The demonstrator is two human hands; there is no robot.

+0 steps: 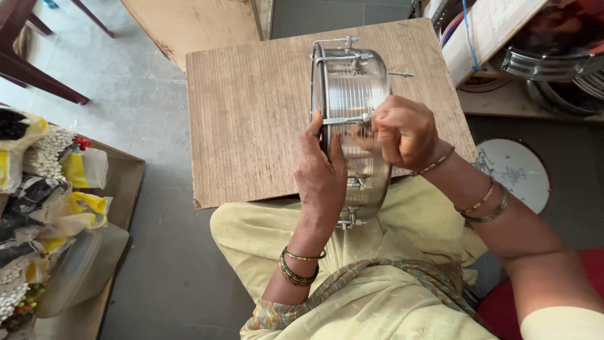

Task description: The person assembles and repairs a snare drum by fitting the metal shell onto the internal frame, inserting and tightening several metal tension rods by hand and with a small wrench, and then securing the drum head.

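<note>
Tightening a tension rod (pixel 345 119) on the steel drum shell (pixel 350 94); right hand (pixel 402 131) pinched shut on it; left hand (pixel 322 173) flat, fingers extended, bracing rim; keep shell upright on board (pixel 251 107).

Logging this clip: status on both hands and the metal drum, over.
Left hand flat against metal drum shell, steadying it on edge. Right hand pinched at a side tension rod. Wooden board underneath; nothing blocking.

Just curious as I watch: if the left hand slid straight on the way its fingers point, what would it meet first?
The left hand already lies against the metal drum shell; straight on, it would probably meet the tension rod bracket at its fingertips first.
</note>
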